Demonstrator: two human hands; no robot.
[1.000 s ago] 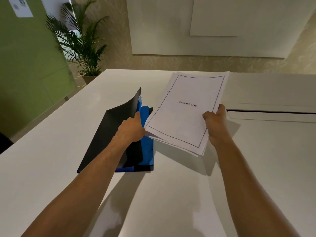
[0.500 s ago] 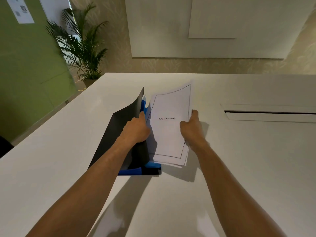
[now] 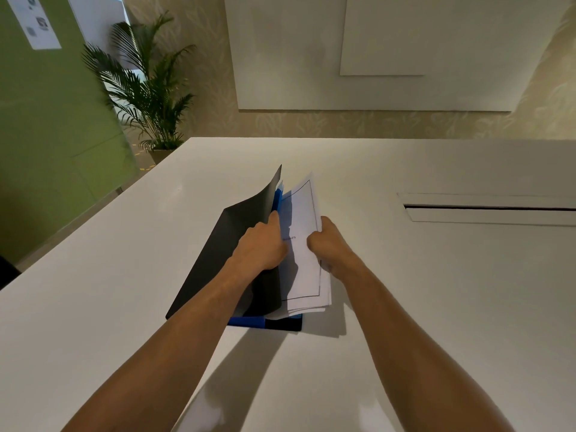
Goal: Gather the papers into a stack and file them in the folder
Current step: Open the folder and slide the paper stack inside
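On a white table, left hand grips the folder cover, right hand seemingly clamps papers

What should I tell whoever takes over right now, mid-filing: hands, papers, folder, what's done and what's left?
Left hand: holding the black folder cover lifted open.
Right hand: gripping the right edge of the paper stack.
The papers are gathered into one stack, tilted and partly into the folder beside the blue inner pockets; the stack's lower right corner juts past the folder edge. The folder lies on the white table.
Done: gathering; insertion under way.
Left: seat the stack fully, square it, let go, close the cover.
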